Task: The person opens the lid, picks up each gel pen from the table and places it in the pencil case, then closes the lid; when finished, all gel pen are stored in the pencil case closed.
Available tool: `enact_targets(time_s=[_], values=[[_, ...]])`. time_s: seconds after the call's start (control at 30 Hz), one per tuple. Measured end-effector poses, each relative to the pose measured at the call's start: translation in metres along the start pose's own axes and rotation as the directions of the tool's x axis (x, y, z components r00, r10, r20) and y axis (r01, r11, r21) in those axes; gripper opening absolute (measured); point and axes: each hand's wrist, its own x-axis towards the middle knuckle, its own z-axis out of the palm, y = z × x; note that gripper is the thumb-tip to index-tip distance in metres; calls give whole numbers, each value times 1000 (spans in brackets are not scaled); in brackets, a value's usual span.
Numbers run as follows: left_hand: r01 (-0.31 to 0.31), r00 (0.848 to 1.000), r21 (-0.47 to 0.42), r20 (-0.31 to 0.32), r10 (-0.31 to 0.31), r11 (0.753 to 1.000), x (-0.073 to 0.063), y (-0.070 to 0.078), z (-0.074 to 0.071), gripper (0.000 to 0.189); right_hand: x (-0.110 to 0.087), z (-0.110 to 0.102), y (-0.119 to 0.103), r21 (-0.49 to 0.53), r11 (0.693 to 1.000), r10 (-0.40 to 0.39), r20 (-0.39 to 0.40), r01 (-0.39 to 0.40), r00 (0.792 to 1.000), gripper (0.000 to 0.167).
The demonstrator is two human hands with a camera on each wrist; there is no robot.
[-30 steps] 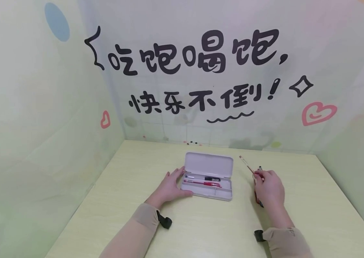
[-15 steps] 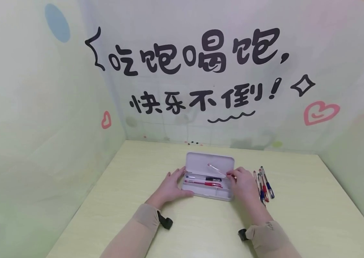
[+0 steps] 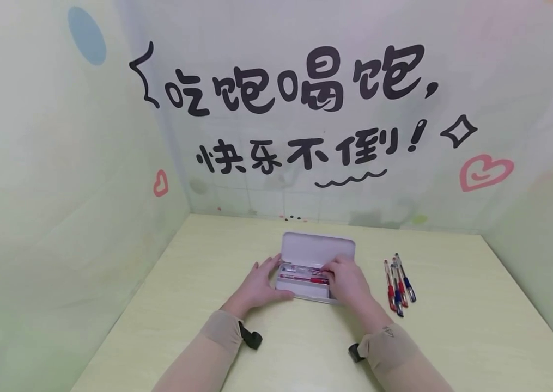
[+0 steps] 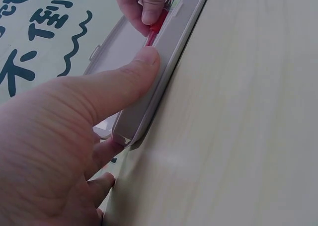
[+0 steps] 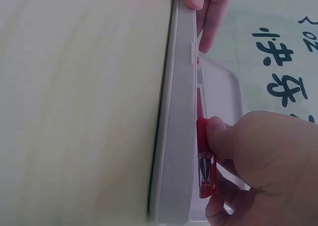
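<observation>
Pens [image 3: 402,296] with red and blue grips are laid loose to the right of the pencil case [image 3: 303,289], apart from it, on the table [image 3: 305,348]. The case's lid [image 3: 308,249] is raised along its back edge. The left end of the case is gripped by the left hand [image 3: 259,286], its thumb laid over the front rim and its fingers parted behind and round the end. At the right of the case, the right hand [image 3: 350,280] is held over the back compartment with its fingers curled; a red pen [image 5: 201,131], lying lengthwise inside the case, appears to be pinched at its grip by the thumb and fingers, though the far side of that hold is hidden. Behind it in the case a clear pen [image 3: 293,269] is partly seen. The red pen should prove light and stiff, with little risk of breaking; its smooth barrel may slip or roll, so it is best taken by the coloured grip, between thumb and forefinger. The case looks thin-walled and rigid, probably light enough to be slid by a nudge, so a steadying hold is well placed at its end; the raised lid is better not used as a handle, since it could swing.
</observation>
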Motion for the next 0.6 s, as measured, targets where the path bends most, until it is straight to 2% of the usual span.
enact_targets(time_s=[0.23,0.37,0.6], values=[[6,1000,0,-3,-6,1000,0,0,-1,121,2,4,-7,6,1000,-25,38,24,999,6],[9,1000,2,-1,-9,1000,-1,1,-1,121,2,5,-8,16,1000,-3,65,2,998,7],[10,1000,5,1,-10,1000,-2,2,-1,120,-1,-1,-8,92,994,57,53,-62,997,14]])
